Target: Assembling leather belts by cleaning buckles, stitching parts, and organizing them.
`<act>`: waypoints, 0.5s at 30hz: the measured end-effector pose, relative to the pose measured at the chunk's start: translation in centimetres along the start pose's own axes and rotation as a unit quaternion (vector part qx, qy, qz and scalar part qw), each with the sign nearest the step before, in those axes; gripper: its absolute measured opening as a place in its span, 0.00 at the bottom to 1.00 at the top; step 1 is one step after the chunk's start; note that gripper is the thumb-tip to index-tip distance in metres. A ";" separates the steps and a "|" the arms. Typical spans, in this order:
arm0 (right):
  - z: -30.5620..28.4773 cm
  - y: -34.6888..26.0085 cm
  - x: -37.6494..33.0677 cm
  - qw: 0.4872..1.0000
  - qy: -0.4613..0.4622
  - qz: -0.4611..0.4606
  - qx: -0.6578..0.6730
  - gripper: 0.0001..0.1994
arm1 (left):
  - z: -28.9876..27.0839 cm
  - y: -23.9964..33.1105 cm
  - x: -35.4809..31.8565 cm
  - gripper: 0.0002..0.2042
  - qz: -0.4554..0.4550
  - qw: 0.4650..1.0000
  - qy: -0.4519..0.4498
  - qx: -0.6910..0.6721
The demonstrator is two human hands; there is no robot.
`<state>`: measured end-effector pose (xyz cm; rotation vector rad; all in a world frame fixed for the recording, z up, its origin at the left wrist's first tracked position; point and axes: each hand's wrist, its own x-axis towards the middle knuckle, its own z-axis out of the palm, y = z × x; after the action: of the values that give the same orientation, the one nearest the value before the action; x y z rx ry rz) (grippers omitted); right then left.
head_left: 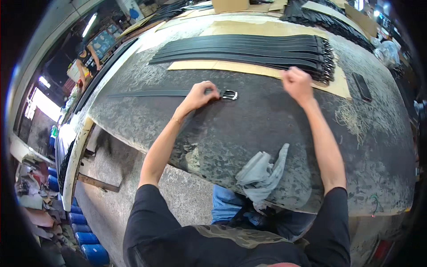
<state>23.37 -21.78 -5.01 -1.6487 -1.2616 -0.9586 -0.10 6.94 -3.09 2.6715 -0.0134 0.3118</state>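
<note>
Black belt (149,93) lies lengthwise on the desk (249,129), its buckle (229,94) just beyond your left hand (200,95), whose curled fingers touch the strap, though I cannot tell whether they pinch it. Your right hand (298,83) is apart, fingers drawn in, contents unclear; for good control, steady the strap flat, close to the buckle.

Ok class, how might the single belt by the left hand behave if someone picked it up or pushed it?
The belt would probably flex rather than stay rigid, being long and thin. Its metal buckle likely makes that end heavier. Lying flat, it seems more apt to slide than roll.
</note>
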 end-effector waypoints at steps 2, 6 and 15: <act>0.5 -1.9 0.2 0.997 -0.063 0.021 0.037 0.12 | 1.6 2.7 1.3 0.11 -0.110 0.978 0.085 -0.158; -0.2 -3.2 -0.6 0.985 -0.157 0.046 0.045 0.18 | 4.1 7.4 5.1 0.12 0.110 0.987 0.112 0.036; -0.2 -1.9 -2.1 0.979 -0.136 0.149 0.040 0.17 | 3.8 6.5 2.1 0.15 0.072 0.970 0.076 0.219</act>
<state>21.09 -22.40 -6.55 -1.8840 -1.1665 -0.5067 2.34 -0.45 -3.15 3.0817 -0.1031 0.6300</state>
